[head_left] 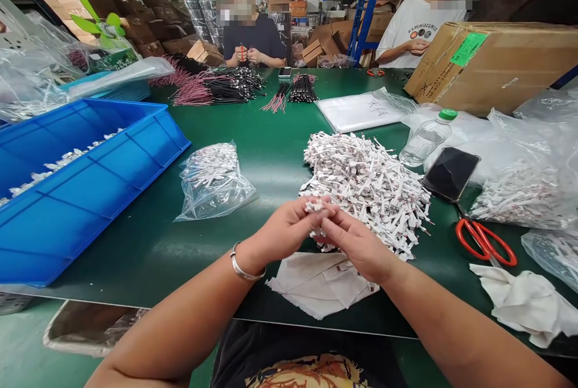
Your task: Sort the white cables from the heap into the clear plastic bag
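Observation:
My left hand [289, 228] is closed on a small bunch of white pieces [315, 206], which shows between thumb and fingers. My right hand [359, 243] meets it with thumb and fingers pinched together; what its fingertips hold is hidden. Both hands are over the near left edge of a large heap of small white strip-like pieces [365, 177], some with brownish ends. Under my wrists lies a white cloth [311, 285] with a few small pieces on it. Left of the heap is a clear plastic bag [214, 186] partly filled with similar white pieces.
A blue bin [103, 195] with white pieces stands left. To the right are a bottle [427, 138], phone [451, 172], red-handled scissors [485, 243], crumpled cloth [524, 300] and filled bags [519, 195]. Behind are a carton [497, 62], wire bundles [217, 87] and two people working.

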Motion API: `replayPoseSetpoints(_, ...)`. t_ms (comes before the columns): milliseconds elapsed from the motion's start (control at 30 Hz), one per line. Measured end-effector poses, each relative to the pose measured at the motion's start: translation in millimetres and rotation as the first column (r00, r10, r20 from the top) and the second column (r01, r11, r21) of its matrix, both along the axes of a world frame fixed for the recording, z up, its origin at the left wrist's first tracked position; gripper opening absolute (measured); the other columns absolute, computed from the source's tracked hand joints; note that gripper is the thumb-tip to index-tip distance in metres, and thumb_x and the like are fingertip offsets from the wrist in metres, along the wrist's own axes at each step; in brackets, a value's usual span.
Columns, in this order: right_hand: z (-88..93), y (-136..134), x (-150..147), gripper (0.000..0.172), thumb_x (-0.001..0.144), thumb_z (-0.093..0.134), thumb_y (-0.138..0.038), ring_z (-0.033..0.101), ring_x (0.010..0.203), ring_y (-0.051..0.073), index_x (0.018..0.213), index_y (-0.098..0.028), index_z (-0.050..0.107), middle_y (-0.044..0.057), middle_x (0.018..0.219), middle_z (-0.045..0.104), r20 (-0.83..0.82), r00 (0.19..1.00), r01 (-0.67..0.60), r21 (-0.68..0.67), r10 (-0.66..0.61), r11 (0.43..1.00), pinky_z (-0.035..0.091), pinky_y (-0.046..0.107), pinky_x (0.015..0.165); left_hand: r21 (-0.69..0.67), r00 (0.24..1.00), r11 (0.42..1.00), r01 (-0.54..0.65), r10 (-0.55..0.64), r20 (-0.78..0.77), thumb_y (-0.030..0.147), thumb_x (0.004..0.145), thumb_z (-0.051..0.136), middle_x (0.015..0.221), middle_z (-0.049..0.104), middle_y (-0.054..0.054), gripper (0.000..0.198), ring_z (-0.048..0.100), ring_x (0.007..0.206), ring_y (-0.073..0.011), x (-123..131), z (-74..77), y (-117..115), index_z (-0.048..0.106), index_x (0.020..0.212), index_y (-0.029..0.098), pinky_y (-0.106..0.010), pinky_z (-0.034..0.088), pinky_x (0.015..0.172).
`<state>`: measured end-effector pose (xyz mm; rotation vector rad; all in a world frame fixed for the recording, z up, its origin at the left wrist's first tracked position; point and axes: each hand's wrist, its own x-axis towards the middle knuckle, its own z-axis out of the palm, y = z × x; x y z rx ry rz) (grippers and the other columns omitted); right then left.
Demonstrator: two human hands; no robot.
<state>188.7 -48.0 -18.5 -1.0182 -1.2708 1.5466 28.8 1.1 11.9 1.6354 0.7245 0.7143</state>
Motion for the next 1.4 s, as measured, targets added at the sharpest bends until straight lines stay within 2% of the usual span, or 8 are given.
replayPoseSetpoints(100, 1.2, -3.9, -2.0, 0.046, 0.085, 0.055, -0.039, 0.06, 0.103, 0.019, 0.128, -0.025, 0.046, 0.007, 0.113, 0.061, -0.184, 0.967, -0.206, -0.154, 0.176, 0.966, 0.05, 0.038, 0.087, 0.0, 0.985, 0.988, 0.155, -0.155, -0.074, 0.033, 0.086, 0.049, 0.095, 0.068, -0.006, 0.023, 0.051, 0.115, -0.0236, -1.5, 4.6, -5.6, 0.068, 0.093, 0.023, -0.036, 0.039, 0.094)
replayPoseSetpoints(200, 1.7, -6.7, -0.9, 0.038, 0.083, 0.059, -0.038, 0.066, 0.084, 0.017, 0.116, -0.019, 0.056, 0.007, 0.096, 0.066, -0.27, 0.927, -0.331, -0.262, 0.26, 0.907, 0.055, 0.029, 0.07, -0.172, 0.969, 0.96, 0.221, -0.236, -0.07, 0.038, 0.085, 0.05, 0.086, 0.069, -0.006, 0.027, 0.063, 0.087, -0.0206, -3.1, 5.5, -6.0, 0.067, 0.099, 0.022, -0.03, 0.048, 0.071)
replayPoseSetpoints(333, 2.7, -7.6, -0.7, 0.029, 0.081, 0.062, -0.036, 0.067, 0.083, 0.017, 0.098, -0.013, 0.064, 0.009, 0.095, 0.066, -0.325, 0.904, -0.389, -0.351, 0.278, 0.852, 0.055, 0.022, 0.061, -0.399, 0.965, 0.886, 0.236, -0.261, -0.008, 0.044, 0.082, 0.053, 0.078, 0.067, -0.004, 0.034, 0.051, 0.044, -0.0082, -1.0, -0.5, -7.4, 0.062, 0.106, 0.021, -0.02, 0.037, 0.041)
replayPoseSetpoints(467, 5.2, -5.7, -3.6, 0.021, 0.079, 0.064, -0.03, 0.068, 0.072, 0.014, 0.088, -0.011, 0.065, 0.006, 0.08, 0.068, -0.319, 0.923, -0.345, -0.431, 0.217, 0.834, 0.054, 0.021, 0.061, -0.459, 0.968, 0.855, 0.243, -0.246, 0.054, 0.043, 0.082, 0.054, 0.07, 0.061, -0.002, 0.038, 0.048, 0.044, -0.0074, 1.3, -10.8, -6.5, 0.059, 0.112, 0.02, -0.02, 0.037, 0.043)
replayPoseSetpoints(700, 6.5, -1.3, 1.4, 0.011, 0.08, 0.06, -0.023, 0.062, 0.064, 0.008, 0.081, -0.013, 0.064, 0.003, 0.074, 0.066, -0.37, 0.926, -0.241, -0.437, 0.071, 0.866, 0.049, 0.016, 0.057, -0.168, 0.926, 0.924, 0.343, -0.363, -0.104, 0.032, 0.067, 0.072, 0.079, 0.054, 0.002, 0.042, 0.048, 0.069, -0.0111, -6.4, -0.5, 0.9, 0.055, 0.103, 0.019, -0.024, 0.041, 0.065)
replayPoseSetpoints(1000, 0.1, 0.1, 3.8, 0.019, 0.083, 0.059, -0.027, 0.061, 0.079, 0.013, 0.095, -0.014, 0.064, 0.006, 0.093, 0.065, -0.41, 0.911, -0.225, -0.409, 0.042, 0.884, 0.052, 0.029, 0.074, 0.05, 0.905, 0.951, 0.305, -0.273, -0.325, 0.033, 0.08, 0.056, 0.065, 0.044, 0.005, 0.019, 0.036, 0.059, -0.0085, -5.0, -1.8, -2.0, 0.054, 0.089, 0.016, -0.021, 0.031, 0.053)
replayPoseSetpoints(1200, 3.0, -3.0, 1.3, 0.024, 0.081, 0.061, -0.035, 0.063, 0.059, 0.011, 0.084, -0.011, 0.062, 0.004, 0.07, 0.063, -0.306, 0.949, -0.213, -0.454, 0.073, 0.865, 0.049, 0.019, 0.053, -0.22, 0.955, 0.935, 0.279, -0.293, -0.033, 0.038, 0.075, 0.064, 0.076, 0.054, 0.001, 0.028, 0.049, 0.065, -0.0102, -3.8, 1.2, -1.4, 0.055, 0.089, 0.016, -0.023, 0.039, 0.062)
replayPoseSetpoints(1400, 7.0, -7.8, -4.4, 0.025, 0.08, 0.062, -0.035, 0.065, 0.057, 0.011, 0.081, -0.01, 0.06, 0.005, 0.074, 0.065, -0.276, 0.954, -0.238, -0.464, 0.116, 0.853, 0.048, 0.015, 0.047, -0.479, 0.971, 0.845, 0.238, -0.205, 0.122, 0.041, 0.082, 0.054, 0.058, 0.055, 0.0, 0.029, 0.052, 0.046, -0.0089, -0.1, -8.9, -2.8, 0.056, 0.078, 0.013, -0.021, 0.036, 0.046)
